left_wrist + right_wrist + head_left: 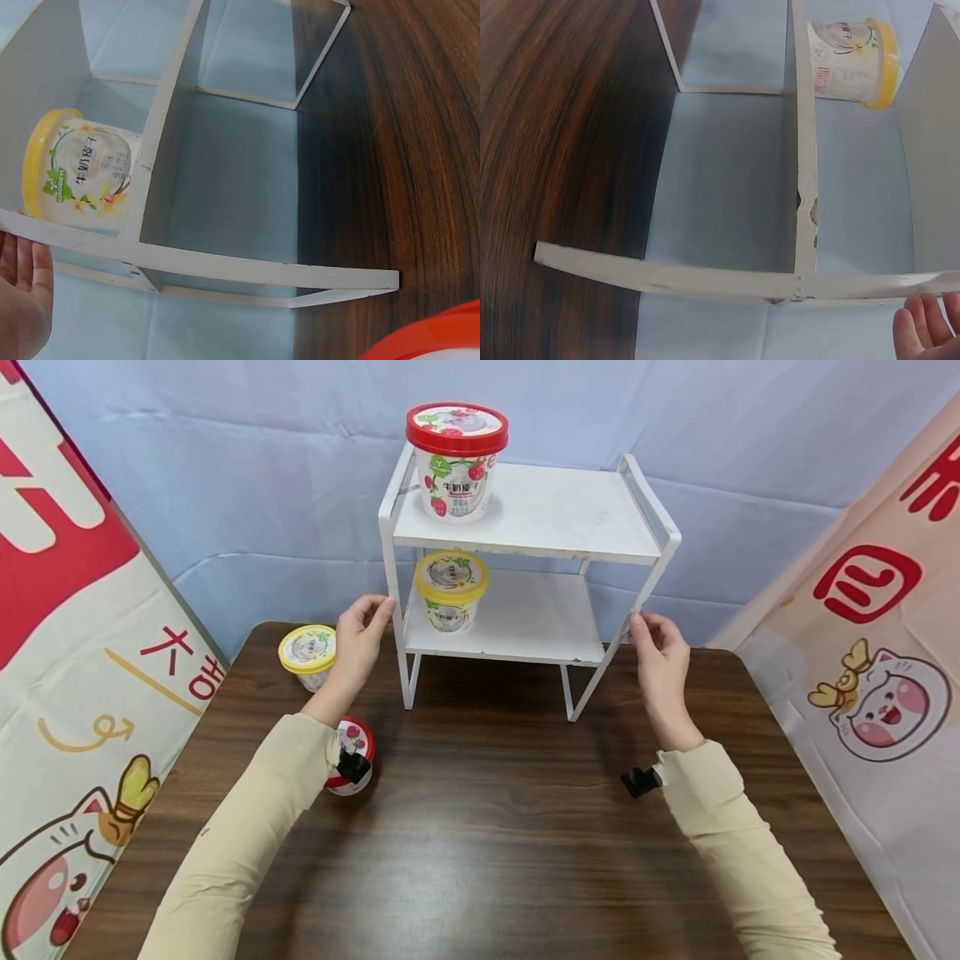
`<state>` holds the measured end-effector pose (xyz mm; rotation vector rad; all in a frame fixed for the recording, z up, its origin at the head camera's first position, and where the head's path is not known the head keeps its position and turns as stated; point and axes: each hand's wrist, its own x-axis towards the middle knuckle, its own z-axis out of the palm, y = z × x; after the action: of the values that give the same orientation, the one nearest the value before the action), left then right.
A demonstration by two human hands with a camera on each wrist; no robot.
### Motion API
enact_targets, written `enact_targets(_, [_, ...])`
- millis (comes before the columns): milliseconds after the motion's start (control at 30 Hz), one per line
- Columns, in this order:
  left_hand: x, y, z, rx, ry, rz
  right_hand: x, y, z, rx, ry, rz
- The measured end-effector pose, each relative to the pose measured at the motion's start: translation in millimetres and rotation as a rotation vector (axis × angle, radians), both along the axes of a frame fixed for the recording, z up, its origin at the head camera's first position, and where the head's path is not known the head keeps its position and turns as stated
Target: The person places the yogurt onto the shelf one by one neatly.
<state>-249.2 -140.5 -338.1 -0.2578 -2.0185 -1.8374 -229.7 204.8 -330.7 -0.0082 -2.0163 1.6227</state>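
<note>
A white two-tier rack (525, 647) stands at the table's back. My left hand (363, 639) holds its left front post, fingertips at the post between the two shelves; the left wrist view shows the fingers (26, 262) reaching behind it. On the opposite side my right hand (663, 664) pinches the right front post at about the same height, with fingertips (926, 315) at the metal in the right wrist view. A red-lidded tub (457, 468) with strawberries printed on it sits on the top shelf at the left. Below it, a yellow-lidded tub (452, 593) occupies the lower shelf's left side.
Left of the rack, another yellow-lidded tub (308, 652) stands on the dark wooden table (480, 827). A second red-lidded tub (356, 745) is partly covered by my left sleeve. Pale blue cloth (285, 485) hangs behind, and printed panels (862, 635) flank the table.
</note>
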Motion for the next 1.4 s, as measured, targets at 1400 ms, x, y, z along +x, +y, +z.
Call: enact_targets(1400, [-19.1, -20.8, -21.8, -0.222, -0.150, -0.090, -13.8, -7.8, -7.8, -0.315, 0.048, 0.117])
